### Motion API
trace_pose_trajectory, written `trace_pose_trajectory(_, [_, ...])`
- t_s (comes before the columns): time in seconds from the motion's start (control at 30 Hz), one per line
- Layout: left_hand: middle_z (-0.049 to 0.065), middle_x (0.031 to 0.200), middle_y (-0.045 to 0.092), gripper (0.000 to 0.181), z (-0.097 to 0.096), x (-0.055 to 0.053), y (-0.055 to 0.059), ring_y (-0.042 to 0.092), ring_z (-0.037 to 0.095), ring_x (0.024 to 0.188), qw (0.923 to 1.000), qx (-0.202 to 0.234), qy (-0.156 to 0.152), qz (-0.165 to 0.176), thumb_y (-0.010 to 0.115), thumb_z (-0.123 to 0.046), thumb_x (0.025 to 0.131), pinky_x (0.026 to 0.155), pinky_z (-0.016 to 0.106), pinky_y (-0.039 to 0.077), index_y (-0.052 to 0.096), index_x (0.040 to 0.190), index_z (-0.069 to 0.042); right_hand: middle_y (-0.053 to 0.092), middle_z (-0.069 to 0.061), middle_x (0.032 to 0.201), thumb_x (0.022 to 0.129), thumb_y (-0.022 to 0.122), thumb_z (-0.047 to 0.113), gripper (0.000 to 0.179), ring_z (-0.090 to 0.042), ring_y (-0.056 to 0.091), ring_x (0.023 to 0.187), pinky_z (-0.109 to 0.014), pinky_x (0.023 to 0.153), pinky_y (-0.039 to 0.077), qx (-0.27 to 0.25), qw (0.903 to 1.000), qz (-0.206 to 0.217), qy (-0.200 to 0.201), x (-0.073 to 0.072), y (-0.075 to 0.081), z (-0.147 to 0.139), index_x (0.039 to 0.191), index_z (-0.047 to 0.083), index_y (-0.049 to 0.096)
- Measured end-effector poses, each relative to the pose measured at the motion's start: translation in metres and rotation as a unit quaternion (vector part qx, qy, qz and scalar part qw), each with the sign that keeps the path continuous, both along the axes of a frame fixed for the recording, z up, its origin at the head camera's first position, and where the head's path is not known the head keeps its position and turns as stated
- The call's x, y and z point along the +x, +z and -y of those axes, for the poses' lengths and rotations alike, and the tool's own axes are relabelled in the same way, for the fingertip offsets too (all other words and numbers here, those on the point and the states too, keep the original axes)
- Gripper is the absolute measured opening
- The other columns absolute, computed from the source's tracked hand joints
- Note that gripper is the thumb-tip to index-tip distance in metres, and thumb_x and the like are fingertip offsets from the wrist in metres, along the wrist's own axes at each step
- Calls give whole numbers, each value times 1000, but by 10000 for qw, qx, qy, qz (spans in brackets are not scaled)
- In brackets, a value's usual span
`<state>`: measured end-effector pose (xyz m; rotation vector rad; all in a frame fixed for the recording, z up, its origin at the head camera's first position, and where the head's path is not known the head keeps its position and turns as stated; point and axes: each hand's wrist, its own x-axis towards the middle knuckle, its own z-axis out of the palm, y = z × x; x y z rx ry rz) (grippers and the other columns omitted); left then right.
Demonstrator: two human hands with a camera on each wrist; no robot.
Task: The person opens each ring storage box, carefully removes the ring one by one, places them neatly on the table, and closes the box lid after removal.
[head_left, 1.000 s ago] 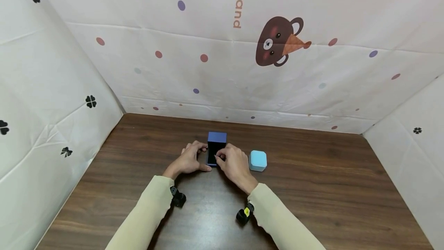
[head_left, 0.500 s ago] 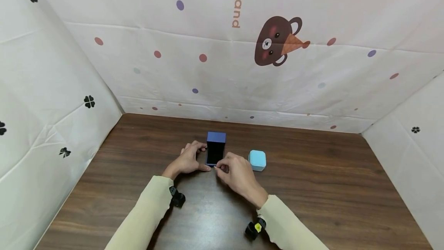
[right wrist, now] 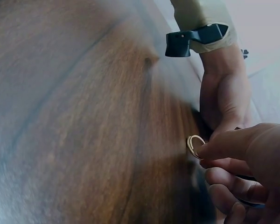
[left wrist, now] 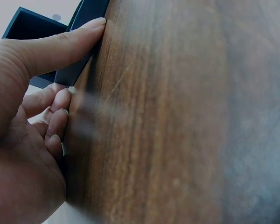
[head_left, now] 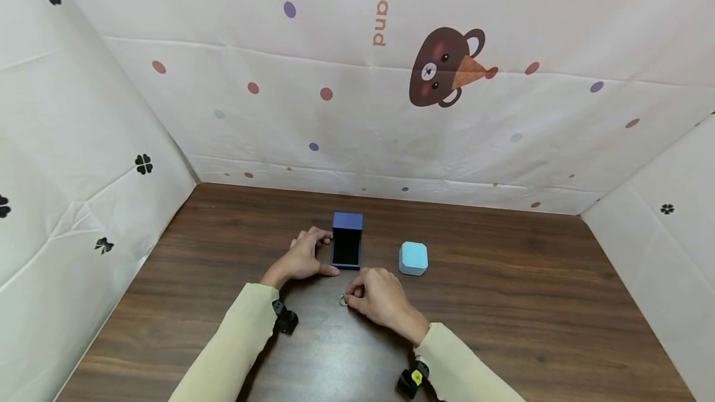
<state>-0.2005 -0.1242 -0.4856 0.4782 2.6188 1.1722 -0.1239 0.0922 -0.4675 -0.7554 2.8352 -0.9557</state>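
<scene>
A ring box (head_left: 347,221) with a blue outside and black lining stands with its lid raised on the brown table. My left hand (head_left: 302,259) steadies it, thumb along the front edge and the other fingers curled at its left side. In the left wrist view, the thumb lies across the dark box (left wrist: 84,56). Just in front of the box, my right hand (head_left: 380,296) pinches a gold-coloured ring (right wrist: 190,143) between thumb and forefinger. The ring's loop sticks out left of the fingertips, low over the tabletop.
A small light-blue box (head_left: 413,259) with rounded corners sits right of the ring box. The wooden table (head_left: 503,303) runs back to a white printed cloth (head_left: 268,116), with cloth on both sides too. Each wrist carries a black camera.
My right hand has drawn the ring out of the ring box, over its front edge and toward me. The left hand has stayed on the box.
</scene>
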Motion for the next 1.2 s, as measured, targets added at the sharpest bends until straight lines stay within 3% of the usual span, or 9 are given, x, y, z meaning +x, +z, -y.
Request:
trace_pose_trajectory(0.23, [7,120,58,77,0,0,0,46,28,112,10000,-16,-2,-69,93,-27,74,99,51,30,57,137,-2,62,10,74,85,81,13,6,3,52,61,-21,56,44,-71,10000,-26,23,-3,-1,-1,80,16,81])
trace_pose_trajectory(0.43, [7,120,58,77,0,0,0,45,29,114,10000,41,-11,-74,94,-25,73,99,52,29,58,137,-1,62,9,75,86,82,15,5,-1,55,63,-22,57,48,-530,9985,58,-146,-17,16,-5,88,11,81])
trace_pose_trajectory(0.53, [7,120,58,77,0,0,0,45,29,114,10000,78,-7,-49,94,-25,73,98,52,29,58,136,-1,64,8,77,87,82,16,10,-4,58,63,-24,57,50,-925,9950,156,-332,-28,30,-9,92,8,81])
trace_pose_trajectory(0.67, [6,120,58,78,0,0,-1,46,27,113,9999,102,0,-45,95,-26,72,99,51,29,58,136,-1,67,4,79,86,84,20,12,-9,61,67,-25,61,51,-1337,9870,98,-888,-48,48,-15,91,9,81])
trace_pose_trajectory(0.8, [6,119,58,77,0,0,-2,46,27,112,9999,114,39,-44,95,-25,71,99,51,29,59,135,-2,70,1,81,86,84,26,20,-13,63,73,-30,65,51,-1461,9792,205,-1396,-69,59,-18,95,8,80])
trace_pose_trajectory(1.03, [5,120,58,77,0,0,-1,45,26,112,10000,77,26,48,95,-25,72,100,50,29,58,136,-2,69,-7,107,89,76,47,58,-22,62,98,-40,85,52,-947,9709,1686,-1412,-102,61,-22,125,1,69])
trace_pose_trajectory(1.13, [5,120,58,77,0,0,0,45,26,113,9999,112,20,66,94,-24,72,102,51,28,58,136,-2,66,-9,119,89,74,52,63,-24,60,108,-44,92,50,-719,9619,2284,-1318,-112,57,-23,127,2,68])
trace_pose_trajectory(1.2, [5,120,58,77,0,0,1,45,27,114,9999,121,21,69,95,-24,72,103,53,27,58,136,-2,67,-10,119,90,73,54,62,-27,60,107,-45,93,49,-649,9544,2645,-1221,-117,54,-24,125,3,70])
